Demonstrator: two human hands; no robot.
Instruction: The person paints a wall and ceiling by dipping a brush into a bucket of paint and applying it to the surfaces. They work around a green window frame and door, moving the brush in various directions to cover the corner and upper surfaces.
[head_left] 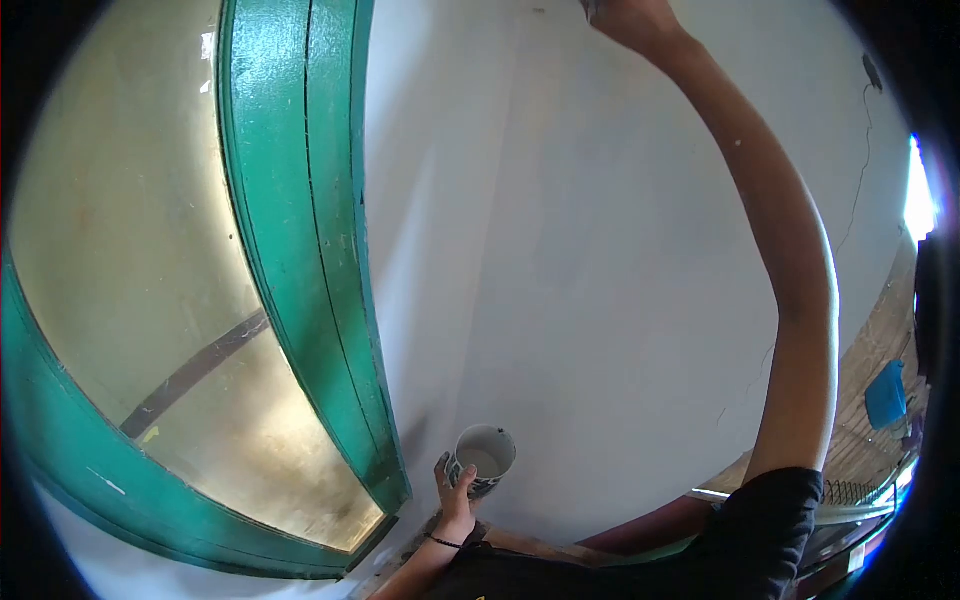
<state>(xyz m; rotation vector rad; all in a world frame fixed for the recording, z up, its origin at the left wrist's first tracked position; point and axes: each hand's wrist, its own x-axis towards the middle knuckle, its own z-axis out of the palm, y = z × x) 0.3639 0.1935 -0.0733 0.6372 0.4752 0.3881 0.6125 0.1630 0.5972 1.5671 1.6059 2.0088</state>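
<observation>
My left hand (458, 497) is wrapped around a small round tub (506, 470) with a printed outside and a whitish inside. The tub is held low, mouth upward, in front of the white wall (600, 260). High up at the top edge of the view, my right hand (632, 22) reaches toward the same wall with its fingers bent closed. A small greyish bit shows at its fingertips, but the frame cuts it off, so I cannot make out what is held.
To the left stands a green frame (290, 150) around a cloudy pane (130, 210), with a dark strip (195, 372) across the pane. A crack (858, 180) runs down the wall at right. A blue container (885, 395) lies on the right, near a brownish surface.
</observation>
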